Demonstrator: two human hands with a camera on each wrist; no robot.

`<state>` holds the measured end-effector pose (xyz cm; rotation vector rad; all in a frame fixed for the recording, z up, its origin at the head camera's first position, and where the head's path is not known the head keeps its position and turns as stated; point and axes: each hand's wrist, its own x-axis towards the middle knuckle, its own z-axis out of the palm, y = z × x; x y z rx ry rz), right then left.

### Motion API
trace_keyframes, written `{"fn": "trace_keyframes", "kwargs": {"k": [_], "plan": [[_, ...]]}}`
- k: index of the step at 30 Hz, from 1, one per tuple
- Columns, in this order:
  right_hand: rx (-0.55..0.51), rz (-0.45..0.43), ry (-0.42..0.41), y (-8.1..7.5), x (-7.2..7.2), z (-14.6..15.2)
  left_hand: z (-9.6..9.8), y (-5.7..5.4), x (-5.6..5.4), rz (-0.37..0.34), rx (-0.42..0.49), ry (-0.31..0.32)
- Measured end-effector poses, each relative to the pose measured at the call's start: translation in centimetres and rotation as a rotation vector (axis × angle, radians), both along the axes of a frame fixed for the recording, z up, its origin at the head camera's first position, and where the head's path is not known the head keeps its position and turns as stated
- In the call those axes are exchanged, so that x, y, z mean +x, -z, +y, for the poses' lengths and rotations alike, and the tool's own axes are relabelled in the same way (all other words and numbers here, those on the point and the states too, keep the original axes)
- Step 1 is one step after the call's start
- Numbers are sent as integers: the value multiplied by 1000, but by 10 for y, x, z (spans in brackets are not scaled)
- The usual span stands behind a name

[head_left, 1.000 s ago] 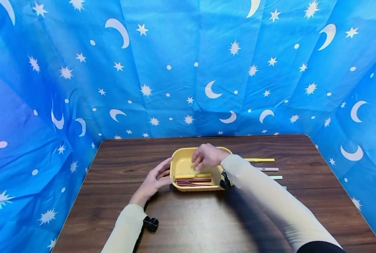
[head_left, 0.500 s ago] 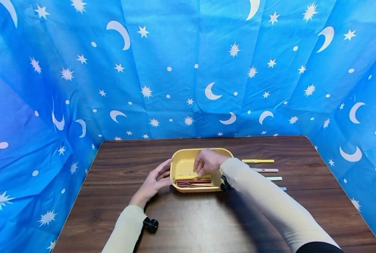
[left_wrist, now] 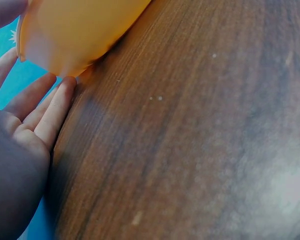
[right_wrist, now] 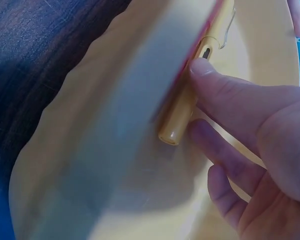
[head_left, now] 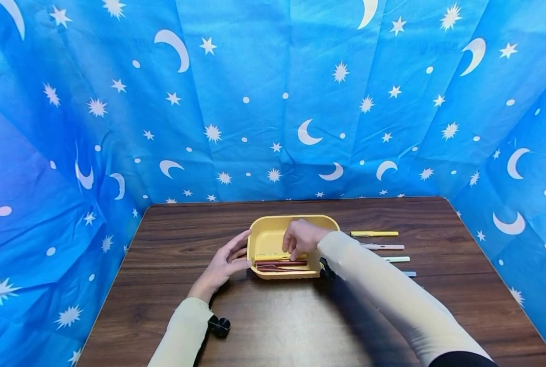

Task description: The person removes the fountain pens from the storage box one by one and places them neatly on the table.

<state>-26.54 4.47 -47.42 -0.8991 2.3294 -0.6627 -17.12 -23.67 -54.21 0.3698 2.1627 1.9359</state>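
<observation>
A yellow basket stands near the far middle of the table. My left hand rests against its left end, fingers spread and fairly straight, fingertips at the rim and wall. Inside, a yellow fountain pen lies beside dark red pens along the near wall. My right hand reaches down into the basket and pinches the yellow pen near its barrel end. The thumb lies on the barrel below the wire clip; the index finger is largely hidden behind it.
Right of the basket, a yellow pen, a pale pink pen, a pale green pen and a light blue one lie in a row, partly behind my right sleeve. A blue curtain surrounds the wooden table.
My right hand has moved down and slightly toward me inside the basket, its fingers reaching the yellow pen. My left hand keeps its place at the basket's left end.
</observation>
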Motion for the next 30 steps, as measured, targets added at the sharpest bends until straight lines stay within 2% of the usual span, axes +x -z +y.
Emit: {"fn": "trace_keyframes", "kwargs": {"k": [12, 27, 30], "plan": [[26, 51, -1, 2, 0, -2, 0, -2, 1, -3, -13, -4], [21, 27, -16, 1, 2, 5, 1, -1, 1, 3, 48, 20], [1, 29, -40, 1, 1, 8, 1, -1, 1, 2, 41, 12]]}}
